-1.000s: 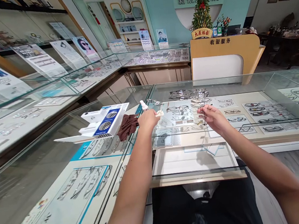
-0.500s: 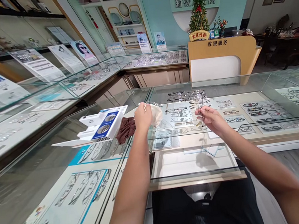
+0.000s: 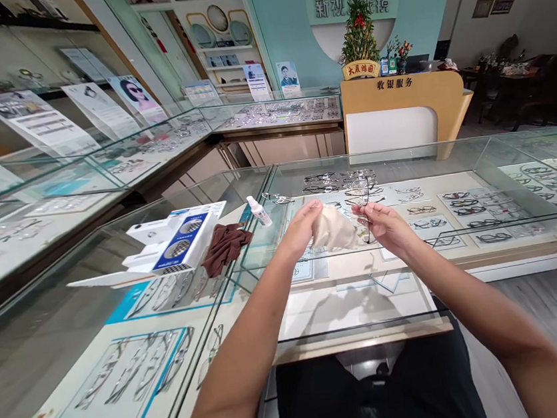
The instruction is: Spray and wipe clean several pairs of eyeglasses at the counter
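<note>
My left hand (image 3: 301, 230) is closed on a cream cloth (image 3: 332, 228), which hangs to its right above the glass counter. Beside the cloth, my right hand (image 3: 381, 222) pinches a thin dark-framed pair of glasses (image 3: 367, 231), held upright over the counter. Cloth and glasses are close together; whether they touch I cannot tell. Left of my hands, a small white spray bottle (image 3: 259, 211) stands on the glass. A crumpled brown cloth (image 3: 225, 247) lies near it, next to an open white and blue box (image 3: 185, 244).
Glass display counters (image 3: 457, 148) with rows of eyeglasses surround me. Another pair of glasses (image 3: 277, 198) lies behind the spray bottle. An open white drawer (image 3: 350, 308) is below my hands. Farther back stands a wooden cashier desk (image 3: 401, 98) with a plant (image 3: 358, 35) on top.
My left hand has moved right with the cream cloth, close to the glasses in my right hand. The spray bottle now shows where that hand was. The view has shifted slightly.
</note>
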`<state>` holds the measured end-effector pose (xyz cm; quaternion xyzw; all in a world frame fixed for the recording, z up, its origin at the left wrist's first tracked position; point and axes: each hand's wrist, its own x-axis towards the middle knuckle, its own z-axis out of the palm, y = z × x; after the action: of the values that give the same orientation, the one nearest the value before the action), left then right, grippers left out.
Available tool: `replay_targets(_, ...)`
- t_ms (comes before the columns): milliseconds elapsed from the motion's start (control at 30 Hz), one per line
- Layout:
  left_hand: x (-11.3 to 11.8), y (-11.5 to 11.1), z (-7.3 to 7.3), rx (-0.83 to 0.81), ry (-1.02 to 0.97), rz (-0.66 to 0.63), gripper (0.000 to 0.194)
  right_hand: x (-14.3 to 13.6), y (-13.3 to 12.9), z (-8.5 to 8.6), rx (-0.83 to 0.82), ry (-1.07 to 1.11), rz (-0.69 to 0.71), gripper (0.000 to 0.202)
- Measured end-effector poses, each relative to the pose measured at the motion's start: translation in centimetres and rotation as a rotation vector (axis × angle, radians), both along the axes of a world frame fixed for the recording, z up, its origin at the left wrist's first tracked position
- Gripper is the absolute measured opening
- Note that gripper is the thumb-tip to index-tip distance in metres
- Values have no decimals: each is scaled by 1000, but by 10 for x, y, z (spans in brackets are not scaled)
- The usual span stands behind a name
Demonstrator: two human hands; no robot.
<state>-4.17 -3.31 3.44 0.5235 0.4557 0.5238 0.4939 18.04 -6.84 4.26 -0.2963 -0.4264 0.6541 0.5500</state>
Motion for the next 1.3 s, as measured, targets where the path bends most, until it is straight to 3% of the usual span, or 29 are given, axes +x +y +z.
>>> replay_targets(100, 10, -8, -1, -21, -89, -112, 47, -1, 0, 0, -11, 2, -17, 37)
replay_targets(200, 15, -14, 5, -16, -147, -145, 50, -1, 0, -1, -22, -7, -41, 36)
replay_targets(433, 20, -22, 13, 4, -62, -196, 50, -1, 5, -8, -27, -32, -128, 37)
replay_targets(667, 30, -34, 11, 233, -58, -350, 60, -1, 2, -6, -33, -16, -158, 42)
replay_targets(833, 42, -42, 2, 341, -44, -261, 40, -4, -6, -1, -50, -11, -131, 42)
replay_targets(967, 52, -45, -8, 386, -45, -171, 42, -7, -10, 2, -52, 55, -98, 39)
replay_targets(1133, 59, -42, -12, 253, -205, -167, 61, -9, -13, 6, -33, 65, -72, 40)
replay_targets(1300, 60, -45, -5, -26, -240, -324, 70, -9, -14, 7, -7, 66, -80, 38)
